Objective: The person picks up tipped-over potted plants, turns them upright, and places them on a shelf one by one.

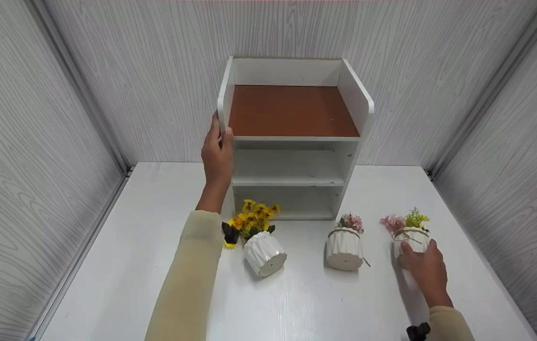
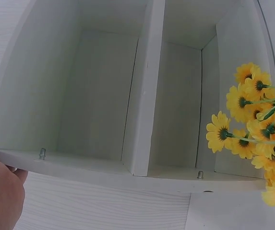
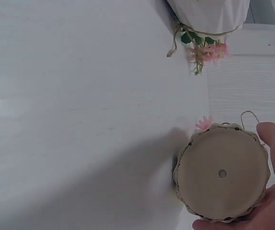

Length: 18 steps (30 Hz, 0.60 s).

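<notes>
The right pot [image 1: 410, 240] lies on its side at the right of the white surface [image 1: 306, 303]. Its white wall is fluted and rounded, its flat, pale base has a small central hole, and twine circles it near the mouth. Its base faces the person; its long axis runs away from the person, with the pink and yellow-green flowers [image 1: 404, 220] at the far end. The right hand [image 1: 425, 270] has its fingers clamped about this pot.

The left hand [image 1: 218, 158] has thumb and fingers pinched over the front edge of the left side panel [image 1: 225, 92] of a white shelf unit [image 1: 288, 184]. The unit's top board [image 1: 292, 111] is smooth and red-brown; small metal pins [image 2: 42, 154] project inside.

A glossy pleated pot [image 1: 265, 253] lies before the unit, its yellow flowers [image 1: 251, 218] partly blocking the lowest compartment. A middle pot [image 1: 344, 248] with pink flowers [image 1: 351, 221] lies between the other two.
</notes>
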Each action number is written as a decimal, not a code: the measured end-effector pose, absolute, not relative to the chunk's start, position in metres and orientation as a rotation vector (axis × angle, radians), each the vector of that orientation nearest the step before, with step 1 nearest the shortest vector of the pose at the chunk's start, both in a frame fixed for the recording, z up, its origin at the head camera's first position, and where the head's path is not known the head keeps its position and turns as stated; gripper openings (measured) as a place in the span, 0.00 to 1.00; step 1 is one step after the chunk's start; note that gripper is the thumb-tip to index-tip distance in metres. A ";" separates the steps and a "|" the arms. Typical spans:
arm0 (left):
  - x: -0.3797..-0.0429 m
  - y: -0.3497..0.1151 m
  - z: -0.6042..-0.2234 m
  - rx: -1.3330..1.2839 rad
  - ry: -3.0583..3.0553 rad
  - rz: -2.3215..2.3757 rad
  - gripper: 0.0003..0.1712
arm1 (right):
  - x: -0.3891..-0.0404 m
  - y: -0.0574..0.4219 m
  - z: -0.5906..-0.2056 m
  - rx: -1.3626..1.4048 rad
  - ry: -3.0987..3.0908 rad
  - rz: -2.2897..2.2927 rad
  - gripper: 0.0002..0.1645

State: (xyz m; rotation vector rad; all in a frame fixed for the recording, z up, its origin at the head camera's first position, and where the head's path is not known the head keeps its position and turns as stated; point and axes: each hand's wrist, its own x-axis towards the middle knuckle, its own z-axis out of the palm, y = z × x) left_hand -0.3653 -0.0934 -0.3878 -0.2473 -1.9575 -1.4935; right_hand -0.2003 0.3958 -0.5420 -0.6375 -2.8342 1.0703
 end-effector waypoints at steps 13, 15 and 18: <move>-0.365 -0.093 -0.387 -0.263 -1.937 -1.523 0.34 | -0.201 0.391 -0.543 -0.657 -2.752 1.150 0.64; -0.366 -0.093 -0.388 -0.266 -1.936 -1.524 0.34 | -0.200 0.389 -0.545 -0.658 -2.706 1.153 0.62; -0.366 -0.093 -0.388 -0.268 -1.939 -1.521 0.34 | -0.201 0.384 -0.549 -0.664 -2.643 1.160 0.60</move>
